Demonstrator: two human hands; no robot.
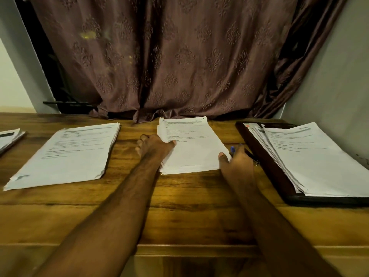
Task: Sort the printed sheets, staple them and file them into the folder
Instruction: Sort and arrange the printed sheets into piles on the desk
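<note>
Four paper stacks, both hands (153, 147) (238, 159) with grip on the middle one (192, 148).

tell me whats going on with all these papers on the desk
A person is sorting printed sheets on a wooden table. The left hand grips the left edge of the middle stack; the right hand touches its right edge, a blue pen beside it. Another stack lies left, more sheets on a dark folder right.

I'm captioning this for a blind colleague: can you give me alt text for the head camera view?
Both hands hold the middle stack of printed sheets on a wooden table: the left hand grips its left edge, the right hand its right. Another stack lies left; more sheets fill a dark folder right.
</note>
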